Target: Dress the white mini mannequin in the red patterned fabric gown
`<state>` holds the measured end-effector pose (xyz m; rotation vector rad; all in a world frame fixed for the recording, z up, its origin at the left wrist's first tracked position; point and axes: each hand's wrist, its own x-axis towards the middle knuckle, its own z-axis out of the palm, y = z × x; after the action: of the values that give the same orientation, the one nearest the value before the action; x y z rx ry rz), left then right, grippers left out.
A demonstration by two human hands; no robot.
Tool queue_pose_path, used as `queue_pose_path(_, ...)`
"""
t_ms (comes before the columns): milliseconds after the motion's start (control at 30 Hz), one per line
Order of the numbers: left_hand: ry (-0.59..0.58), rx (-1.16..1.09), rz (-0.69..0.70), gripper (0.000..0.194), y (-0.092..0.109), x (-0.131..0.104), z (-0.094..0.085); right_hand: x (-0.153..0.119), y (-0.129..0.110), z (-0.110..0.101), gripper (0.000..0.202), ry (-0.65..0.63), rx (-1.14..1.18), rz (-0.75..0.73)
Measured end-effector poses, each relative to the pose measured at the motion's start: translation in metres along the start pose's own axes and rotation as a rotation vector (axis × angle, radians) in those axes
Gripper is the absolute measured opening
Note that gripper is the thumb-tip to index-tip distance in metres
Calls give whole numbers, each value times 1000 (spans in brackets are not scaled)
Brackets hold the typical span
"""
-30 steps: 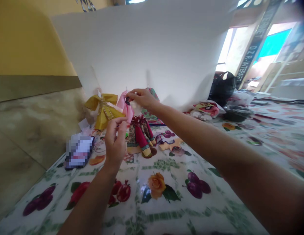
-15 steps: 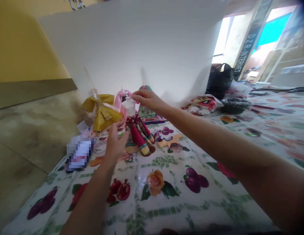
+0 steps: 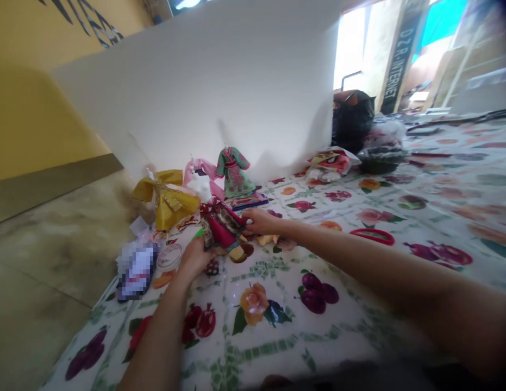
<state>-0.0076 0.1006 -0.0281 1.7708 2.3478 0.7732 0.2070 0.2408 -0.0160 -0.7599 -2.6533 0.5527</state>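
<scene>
One red skirt (image 3: 220, 225) on white form (image 3: 201, 187), near centre toward eight o'clock; left hand (image 3: 194, 258) at its seven, half-curled, grip unclear; right hand (image 3: 261, 221) at three, pinching edge. Possible topple from uneven tug.

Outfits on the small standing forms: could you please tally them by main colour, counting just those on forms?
Yellow dress: 1
Pink outfit: 1
Green robe: 1
Red patterned skirt: 1
Total: 4
</scene>
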Motion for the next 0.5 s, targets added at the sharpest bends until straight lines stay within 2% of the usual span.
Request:
queue_pose_path(67,63,14,-22,12,-4,4,-4,1,2,-6,26,17,-1,10)
queue_pose_path(167,127,-24,-5,23,-7,8,-7,-2,5,-19,15,49,32,-8)
queue_pose_path(300,138,-118,51,37,-6,8,-4,-10,9,-37,30,87,93,0)
queue_pose_path(367,143,-238,87,40,-4,8,-2,-15,11,-45,34,94,117,26)
queue_pose_path(500,154,-660,160,52,-1,9,-4,-28,18,-58,32,64,131,62)
